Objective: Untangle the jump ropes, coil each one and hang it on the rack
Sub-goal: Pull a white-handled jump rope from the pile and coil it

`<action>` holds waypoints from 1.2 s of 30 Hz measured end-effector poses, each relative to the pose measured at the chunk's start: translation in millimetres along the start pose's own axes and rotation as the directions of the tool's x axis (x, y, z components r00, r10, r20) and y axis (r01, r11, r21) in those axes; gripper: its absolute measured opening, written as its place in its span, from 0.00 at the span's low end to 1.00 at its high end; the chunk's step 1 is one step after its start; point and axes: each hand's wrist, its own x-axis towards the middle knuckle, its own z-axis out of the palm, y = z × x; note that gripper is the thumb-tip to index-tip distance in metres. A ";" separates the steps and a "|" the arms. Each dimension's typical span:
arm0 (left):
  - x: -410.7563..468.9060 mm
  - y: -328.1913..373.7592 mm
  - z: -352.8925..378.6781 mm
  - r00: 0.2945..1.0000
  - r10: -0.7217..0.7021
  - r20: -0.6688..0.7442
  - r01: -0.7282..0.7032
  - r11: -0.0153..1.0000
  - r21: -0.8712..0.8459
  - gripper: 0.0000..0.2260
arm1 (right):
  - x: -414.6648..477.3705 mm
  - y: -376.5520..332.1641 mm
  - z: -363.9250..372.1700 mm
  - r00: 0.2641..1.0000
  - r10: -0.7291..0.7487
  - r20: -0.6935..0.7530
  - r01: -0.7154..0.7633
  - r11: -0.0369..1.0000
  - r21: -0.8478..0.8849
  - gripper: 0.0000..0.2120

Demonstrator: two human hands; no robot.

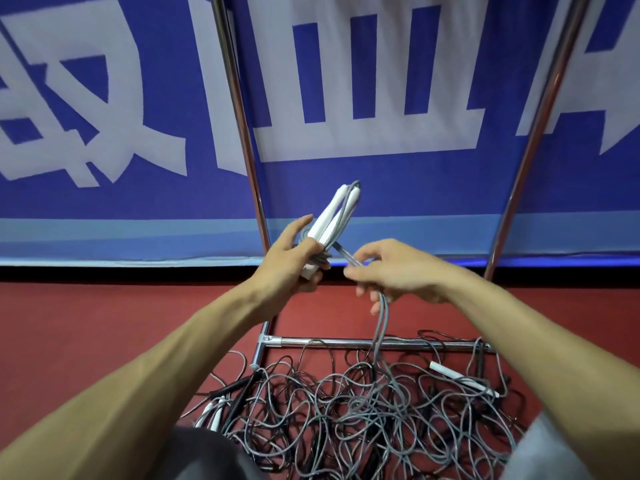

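L hand [294, 263] grips both white handles [333, 213] as anchor; R hand [393, 271] pinches grey cord [380, 323] so I coil clean.

L forearm [173, 358] & R forearm [519, 327] bare; grey sleeve [557, 452] at btm-R corner; dark fabric [201, 455] btm centre, garment type unclear.

Single head-worn wide view, looking forward-down, close over tangled ropes [367, 407], facing banner [381, 188]

The rack uprights [239, 98] run off the top edge, the rope tangle [346, 414] off the bottom
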 end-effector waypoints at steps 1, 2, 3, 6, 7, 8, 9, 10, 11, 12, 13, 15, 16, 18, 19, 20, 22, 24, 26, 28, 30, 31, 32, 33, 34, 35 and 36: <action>2.0 -1.4 -0.7 1.000 -0.004 -0.014 0.004 1.000 0.017 0.15 | 1.4 2.9 0.3 1.000 0.006 0.003 -0.006 0.995 -0.101 0.06; 4.4 -2.8 -1.0 0.999 -0.007 -0.035 0.009 0.999 0.039 0.12 | 2.5 5.5 -0.7 1.000 0.022 0.020 -0.018 0.981 -0.192 0.04; 6.7 -4.7 -1.1 0.998 -0.009 -0.060 0.013 0.998 0.063 0.09 | 2.7 7.5 -1.9 0.997 0.047 0.056 -0.030 0.964 -0.264 0.03; 13.7 -16.7 -7.6 0.994 0.001 -0.112 0.015 0.989 0.148 0.03 | 2.9 11.3 -5.0 0.977 0.136 0.163 -0.075 0.940 -0.334 0.07; 16.0 -22.4 -11.5 0.995 0.011 -0.102 0.010 0.979 0.205 0.04 | 3.7 12.2 -5.6 0.977 0.149 0.152 -0.089 0.935 -0.344 0.07; 17.7 -27.7 -15.3 0.997 0.022 -0.078 0.001 0.959 0.283 0.04 | 4.9 12.5 -5.9 0.982 0.142 0.123 -0.086 0.923 -0.374 0.08; 19.3 -32.7 -19.2 0.998 0.029 -0.047 -0.009 0.925 0.379 0.05 | 5.8 12.6 -6.3 0.990 0.108 0.090 -0.058 0.896 -0.439 0.08; 20.4 -36.2 -22.7 0.999 0.037 -0.015 -0.024 0.864 0.504 0.06 | 6.6 12.2 -6.9 0.996 0.047 0.072 -0.003 0.852 -0.523 0.08; 20.8 -38.0 -25.0 0.998 0.051 0.025 -0.055 0.766 0.641 0.08 | 6.9 11.8 -6.8 0.997 -0.029 0.071 0.066 0.797 -0.600 0.09; 21.0 -38.7 -26.2 0.995 0.060 0.082 -0.102 0.651 0.752 0.10 | 6.3 11.2 -6.3 0.991 -0.106 0.080 0.132 0.743 -0.656 0.08; 20.7 -38.7 -25.3 0.987 0.057 0.147 -0.154 0.559 0.815 0.11 | 5.1 10.8 -6.0 0.982 -0.165 0.090 0.181 0.698 -0.693 0.07; 17.8 -37.6 -20.9 0.968 -0.010 0.249 -0.215 0.472 0.855 0.12 | 2.6 11.1 -6.2 0.963 -0.246 0.106 0.244 0.645 -0.724 0.11; 15.9 -37.1 -18.5 0.956 -0.064 0.286 -0.228 0.450 0.863 0.12 | 0.5 11.2 -5.5 0.957 -0.267 0.112 0.262 0.635 -0.726 0.13; 12.0 -36.8 -13.9 0.923 -0.168 0.346 -0.246 0.433 0.867 0.11 | -3.0 11.5 -3.7 0.950 -0.294 0.108 0.274 0.612 -0.742 0.13; 10.4 -36.9 -11.9 0.909 -0.195 0.369 -0.263 0.418 0.870 0.11 | -3.6 11.7 -3.1 0.946 -0.309 0.097 0.272 0.596 -0.756 0.12; 8.5 -36.0 -9.6 0.901 -0.199 0.386 -0.290 0.388 0.875 0.10 | -3.5 11.5 -3.3 0.940 -0.333 0.078 0.273 0.592 -0.759 0.11; 4.7 -33.1 -4.7 0.898 -0.154 0.412 -0.349 0.319 0.881 0.09 | -2.3 11.6 -4.7 0.926 -0.377 0.015 0.268 0.630 -0.729 0.08; -0.2 -28.6 -0.3 0.892 -0.100 0.441 -0.392 0.316 0.864 0.09 | -1.2 11.3 -7.0 0.911 -0.406 -0.068 0.253 0.681 -0.687 0.05; -5.3 -22.4 2.8 0.881 -0.081 0.465 -0.417 0.330 0.847 0.12 | 1.0 11.2 -10.8 0.891 -0.420 -0.174 0.230 0.747 -0.624 0.03; -10.6 -15.9 5.9 0.874 -0.075 0.480 -0.428 0.348 0.834 0.14 | 1.5 10.5 -16.2 0.872 -0.395 -0.291 0.204 0.831 -0.517 0.09; -16.6 -9.0 9.2 0.877 -0.040 0.479 -0.425 0.399 0.812 0.18 | 2.2 10.2 -21.3 0.868 -0.355 -0.347 0.184 0.879 -0.440 0.13; -18.5 -6.4 9.9 0.877 -0.004 0.481 -0.434 0.425 0.795 0.17 | 2.6 10.1 -22.4 0.871 -0.338 -0.356 0.171 0.889 -0.426 0.14; -20.2 -4.0 9.6 0.875 0.036 0.482 -0.445 0.450 0.774 0.15 | 3.3 10.0 -22.8 0.876 -0.316 -0.364 0.159 0.902 -0.402 0.15; -21.0 -2.0 8.4 0.875 0.073 0.478 -0.450 0.484 0.750 0.14 | 3.9 9.8 -23.0 0.884 -0.283 -0.372 0.150 0.926 -0.347 0.14; -21.7 0.1 6.8 0.879 0.095 0.467 -0.441 0.532 0.723 0.13 | 3.4 9.4 -22.8 0.899 -0.233 -0.370 0.145 0.957 -0.250 0.13; -21.9 1.7 4.9 0.888 0.098 0.449 -0.412 0.601 0.684 0.11 | 3.1 10.1 -22.9 0.920 -0.173 -0.351 0.138 0.983 -0.122 0.11; -23.1 4.0 3.3 0.897 0.085 0.434 -0.368 0.685 0.629 0.10 | 2.6 10.1 -23.2 0.942 -0.115 -0.314 0.132 0.991 0.033 0.10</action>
